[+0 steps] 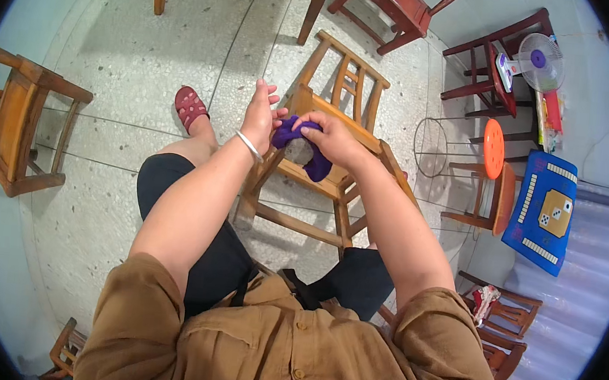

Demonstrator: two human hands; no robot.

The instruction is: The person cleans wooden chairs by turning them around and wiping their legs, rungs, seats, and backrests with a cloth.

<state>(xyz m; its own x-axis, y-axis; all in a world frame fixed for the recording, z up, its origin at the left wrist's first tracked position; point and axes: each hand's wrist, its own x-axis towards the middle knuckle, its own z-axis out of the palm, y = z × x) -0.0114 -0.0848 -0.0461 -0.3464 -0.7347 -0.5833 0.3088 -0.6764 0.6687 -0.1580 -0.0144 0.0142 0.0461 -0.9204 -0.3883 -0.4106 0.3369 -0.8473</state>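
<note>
Cloth (316, 167), purple, bunched in mid-handling above the wooden chair (360, 133). My right hand (328, 138) pinches its upper edge between closed fingers; my left hand (258, 119) stands loosely open at its left edge, contact uncertain. Gathering, I judge, is done; I cannot tell what is left.

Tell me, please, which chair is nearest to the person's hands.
The brown chair showing just beneath the purple cloth that the right hand holds; the other chairs stand farther out, toward the picture's rim.
</note>
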